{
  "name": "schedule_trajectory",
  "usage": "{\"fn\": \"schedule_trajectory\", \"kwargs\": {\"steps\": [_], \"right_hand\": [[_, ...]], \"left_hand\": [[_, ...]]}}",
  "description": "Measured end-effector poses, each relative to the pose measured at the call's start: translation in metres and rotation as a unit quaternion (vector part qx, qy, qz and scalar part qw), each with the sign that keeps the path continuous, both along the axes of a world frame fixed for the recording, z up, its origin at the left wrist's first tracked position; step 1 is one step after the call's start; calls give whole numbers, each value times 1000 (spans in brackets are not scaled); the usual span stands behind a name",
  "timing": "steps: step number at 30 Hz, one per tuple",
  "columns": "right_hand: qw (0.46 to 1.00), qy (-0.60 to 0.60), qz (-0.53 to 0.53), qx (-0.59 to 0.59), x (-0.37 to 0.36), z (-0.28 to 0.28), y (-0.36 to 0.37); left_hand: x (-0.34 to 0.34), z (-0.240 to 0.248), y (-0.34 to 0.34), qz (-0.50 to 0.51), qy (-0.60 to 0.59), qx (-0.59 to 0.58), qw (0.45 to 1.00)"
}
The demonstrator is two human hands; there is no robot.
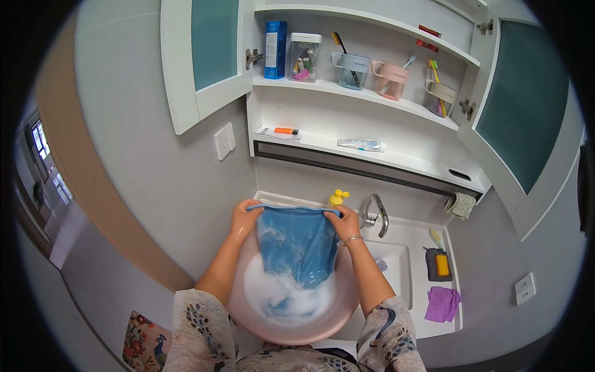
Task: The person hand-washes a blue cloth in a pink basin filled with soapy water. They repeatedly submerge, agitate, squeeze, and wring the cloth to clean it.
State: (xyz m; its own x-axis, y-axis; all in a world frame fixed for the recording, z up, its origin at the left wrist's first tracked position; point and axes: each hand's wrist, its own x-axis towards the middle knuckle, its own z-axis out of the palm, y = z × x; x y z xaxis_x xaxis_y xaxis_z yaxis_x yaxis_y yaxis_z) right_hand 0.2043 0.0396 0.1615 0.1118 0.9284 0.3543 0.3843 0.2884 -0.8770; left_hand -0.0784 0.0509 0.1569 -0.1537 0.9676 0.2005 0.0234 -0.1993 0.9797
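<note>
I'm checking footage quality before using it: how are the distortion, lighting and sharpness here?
Head view: fisheye bending bows the beige door frame, with dark corners; head view: light looks soft, with small highlights on the chrome tap and very bright foam; head view: left hand, right hand and blue cloth look reasonably sharp.

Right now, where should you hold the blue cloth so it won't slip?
Probably pinch the blue cloth at both ends of its top edge, left hand from the left, right hand from the right. That edge is stretched wide above the foam, while the lower part dips into it in the pink basin.
</note>
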Motion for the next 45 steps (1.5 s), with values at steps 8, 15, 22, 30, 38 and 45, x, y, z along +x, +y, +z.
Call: {"fn": "schedule_trajectory", "kwargs": {"steps": [8, 15, 22, 30, 38, 45], "right_hand": [[910, -344, 169, -157, 1, -83, -28], [792, -355, 303, -392, -5, -112, -29], [806, -463, 165, -330, -18, -149, -31], [850, -334, 91, -398, -13, -197, -15], [955, 220, 103, -168, -91, -143, -63], [992, 102, -50, -45, -121, -104, -90]], "left_hand": [[-36, -101, -23, -198, 356, -4, 913], [-25, -120, -45, -350, 519, -100, 773], [-7, -162, -22, -149, 428, -137, 881], [46, -235, -24, -25, 99, -353, 930], [75, -129, -45, -79, -388, -382, 835], [77, -145, -54, -123, -421, -319, 840]]}}
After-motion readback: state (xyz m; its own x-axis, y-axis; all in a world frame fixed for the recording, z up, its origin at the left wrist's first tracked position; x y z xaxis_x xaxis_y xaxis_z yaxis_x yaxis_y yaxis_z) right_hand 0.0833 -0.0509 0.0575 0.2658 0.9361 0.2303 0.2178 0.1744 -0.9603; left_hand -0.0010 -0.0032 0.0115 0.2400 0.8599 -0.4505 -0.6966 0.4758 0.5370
